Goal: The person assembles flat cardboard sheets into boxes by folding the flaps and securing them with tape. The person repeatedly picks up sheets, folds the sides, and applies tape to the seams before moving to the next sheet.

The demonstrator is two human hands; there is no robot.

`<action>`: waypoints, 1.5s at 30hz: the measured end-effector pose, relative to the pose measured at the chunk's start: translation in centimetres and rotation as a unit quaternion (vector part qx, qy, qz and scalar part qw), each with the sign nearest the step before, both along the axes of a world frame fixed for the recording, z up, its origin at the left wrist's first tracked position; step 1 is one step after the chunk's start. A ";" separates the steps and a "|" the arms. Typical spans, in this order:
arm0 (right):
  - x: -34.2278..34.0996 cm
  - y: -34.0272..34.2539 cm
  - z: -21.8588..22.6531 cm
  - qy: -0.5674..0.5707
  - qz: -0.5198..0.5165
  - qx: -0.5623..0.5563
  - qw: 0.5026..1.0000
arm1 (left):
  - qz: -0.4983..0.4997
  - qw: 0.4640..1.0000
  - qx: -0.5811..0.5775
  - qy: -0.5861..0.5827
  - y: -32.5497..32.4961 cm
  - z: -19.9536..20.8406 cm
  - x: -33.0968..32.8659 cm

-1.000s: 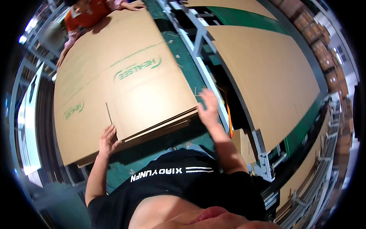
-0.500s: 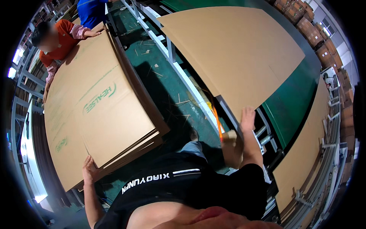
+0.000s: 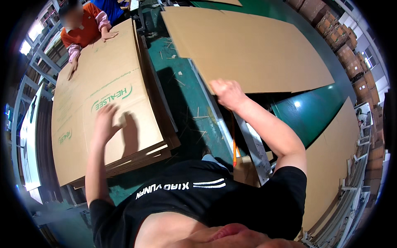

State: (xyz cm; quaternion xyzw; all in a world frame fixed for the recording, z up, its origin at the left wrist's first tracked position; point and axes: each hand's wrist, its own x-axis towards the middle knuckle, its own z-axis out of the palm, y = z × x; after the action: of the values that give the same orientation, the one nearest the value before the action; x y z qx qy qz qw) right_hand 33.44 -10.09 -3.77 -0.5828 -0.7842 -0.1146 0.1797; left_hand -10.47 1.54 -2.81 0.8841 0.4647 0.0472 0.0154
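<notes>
Printed brown cardboard stack [image 3: 72, 107], flat, rectangular, w/ green lettering on the top sheet, sits at far L; near edge shows several uneven layers. Co-worker in orange top w/ pink sleeves [image 3: 84, 27] is at its far end, both hands on the top face. L hand [image 3: 106, 124] is over the near part of the stack: fingers blurred, loosely spread, thumb apart, nothing visibly gripped. Separate shadow suggests it is off the board; contact can't be confirmed. L forearm runs nearly straight up from lower edge. Judged: L hand would serve better as 2nd support on the plain sheet's near edge.

Mid: littered green floor [image 3: 186, 99], then pale grey metal frame [image 3: 253, 149]. R hand [image 3: 226, 94] is at near L corner of large plain brown cardboard sheet [image 3: 248, 49], fingers curled tight, pinching that corner; thumb placement unclear. R elbow bent outward, forearm slanting up and L. Sheet lies partly over smooth green belt [image 3: 310, 107]; L edge appears to overhang frame. Judged: one-corner hold prob. invites sag or creasing; rec. even tension, sheet level, edge clear of frame.
</notes>
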 end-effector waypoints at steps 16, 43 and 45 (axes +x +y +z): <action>42.9 0.9 12.4 0.534 -0.350 0.256 0.726 | 0.105 0.288 -0.675 -0.670 1.2 -18.5 40.0; -12.4 -4.6 0.9 0.944 -0.011 -0.002 0.330 | 0.152 0.693 -0.240 -0.662 -3.3 10.8 -18.3; -20.9 -6.4 -1.8 0.946 -0.010 -0.044 0.320 | 0.105 0.681 -0.316 -0.652 -6.3 11.0 -25.5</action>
State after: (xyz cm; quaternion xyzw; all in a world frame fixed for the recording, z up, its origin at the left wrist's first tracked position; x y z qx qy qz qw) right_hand 12.53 -16.45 -5.58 -0.3101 -0.0800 0.5474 0.7731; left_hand -36.02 -4.78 8.20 0.5177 0.4140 0.4634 0.5881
